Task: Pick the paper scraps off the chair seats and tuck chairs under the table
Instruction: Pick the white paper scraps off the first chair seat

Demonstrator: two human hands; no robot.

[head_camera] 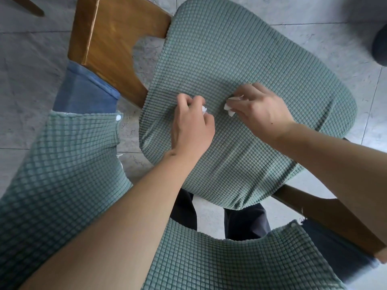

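Observation:
A chair seat covered in green waffle fabric fills the middle of the view, seen from over its green-covered back. My left hand sits on the seat with its fingers curled around a small white paper scrap. My right hand is just to the right, its fingers pinching a larger white paper scrap against the fabric. Both hands are close together near the seat's middle.
The chair's wooden back post rises at upper left and a wooden rail runs at lower right. Grey marble floor tiles surround the chair. A dark object lies at the right edge. My dark trousers show below the seat.

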